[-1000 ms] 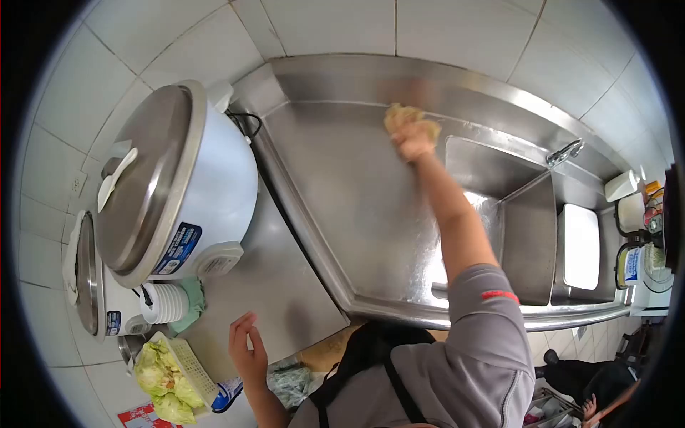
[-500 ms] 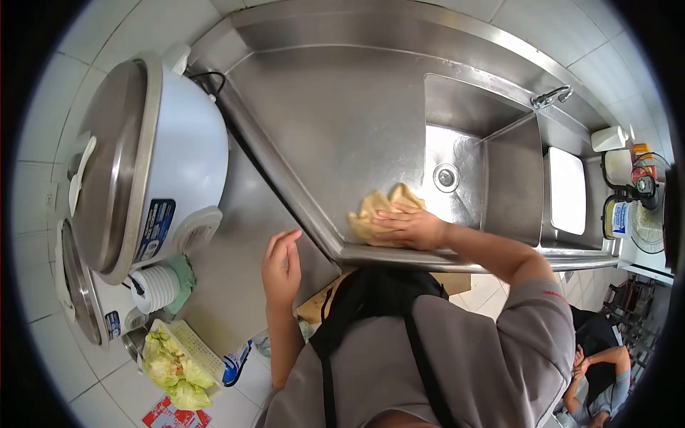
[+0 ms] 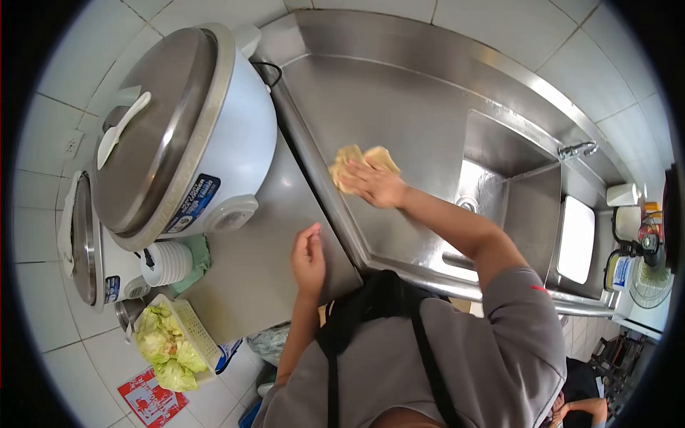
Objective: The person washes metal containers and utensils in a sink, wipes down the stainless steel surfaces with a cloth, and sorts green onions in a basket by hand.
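My right hand (image 3: 378,184) presses a crumpled tan cloth (image 3: 347,176) against the steel drainboard (image 3: 399,93), close to its raised left edge. The palm faces down and the cloth bunches out past the fingertips. My left hand (image 3: 308,260) hovers over the lower steel counter (image 3: 246,285), holding nothing, its fingers loosely extended and slightly bent. To the right of the cloth lies the sink basin (image 3: 492,135), its drain partly hidden behind my right forearm.
A large rice cooker (image 3: 242,135) stands at left, with stacked white bowls (image 3: 171,262) and a basket (image 3: 196,332) beside lettuce (image 3: 164,342) below it. A faucet (image 3: 576,150) and white board (image 3: 576,239) are at right. Another person's arm (image 3: 589,408) shows lower right.
My right hand has slid the cloth leftward and away from me across the drainboard, from beside the basin to the left edge. My view has shifted, and my left hand's fingers are slightly more bent.
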`<state>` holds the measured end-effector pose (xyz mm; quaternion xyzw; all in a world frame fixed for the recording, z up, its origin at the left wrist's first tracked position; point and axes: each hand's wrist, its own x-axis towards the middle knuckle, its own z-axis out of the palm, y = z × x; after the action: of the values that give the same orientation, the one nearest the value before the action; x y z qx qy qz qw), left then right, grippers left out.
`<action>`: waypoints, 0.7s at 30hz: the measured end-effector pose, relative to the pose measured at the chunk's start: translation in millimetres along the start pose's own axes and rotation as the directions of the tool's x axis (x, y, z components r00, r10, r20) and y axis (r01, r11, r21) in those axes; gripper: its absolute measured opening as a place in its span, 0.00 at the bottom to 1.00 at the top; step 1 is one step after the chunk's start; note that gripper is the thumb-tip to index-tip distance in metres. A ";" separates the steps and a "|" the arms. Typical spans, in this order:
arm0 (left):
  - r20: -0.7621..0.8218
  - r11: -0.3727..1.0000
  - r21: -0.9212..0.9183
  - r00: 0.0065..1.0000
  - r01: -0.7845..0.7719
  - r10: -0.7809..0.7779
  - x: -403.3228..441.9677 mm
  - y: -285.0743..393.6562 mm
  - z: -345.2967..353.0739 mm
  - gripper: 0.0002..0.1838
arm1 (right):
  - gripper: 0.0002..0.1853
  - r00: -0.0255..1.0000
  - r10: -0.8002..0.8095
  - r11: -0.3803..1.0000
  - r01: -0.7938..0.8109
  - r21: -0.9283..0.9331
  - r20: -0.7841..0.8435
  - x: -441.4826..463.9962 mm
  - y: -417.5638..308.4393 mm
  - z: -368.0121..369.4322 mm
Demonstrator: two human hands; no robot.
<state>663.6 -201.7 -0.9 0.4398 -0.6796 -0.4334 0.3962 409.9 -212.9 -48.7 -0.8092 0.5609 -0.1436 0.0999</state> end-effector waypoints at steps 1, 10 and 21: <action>-0.029 0.999 -0.044 0.999 -0.013 0.012 6.3 -4.5 16.7 0.11 | 0.24 0.997 0.066 0.998 -0.066 0.002 -0.046 27.8 10.9 5.5; -0.073 0.973 0.231 0.997 -0.022 0.040 36.8 5.7 58.9 0.16 | 0.25 0.807 0.495 0.852 -0.524 -0.005 -0.323 207.8 111.6 17.8; -0.045 0.955 0.289 0.998 0.060 -0.049 38.8 10.4 62.5 0.15 | 0.30 0.137 0.875 0.139 -0.990 -0.029 -0.464 -39.9 238.7 -51.6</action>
<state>591.9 -220.7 -4.4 0.5195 -0.7160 -0.3315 0.3279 169.1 -259.2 -82.2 -0.2310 0.9667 -0.0867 -0.0672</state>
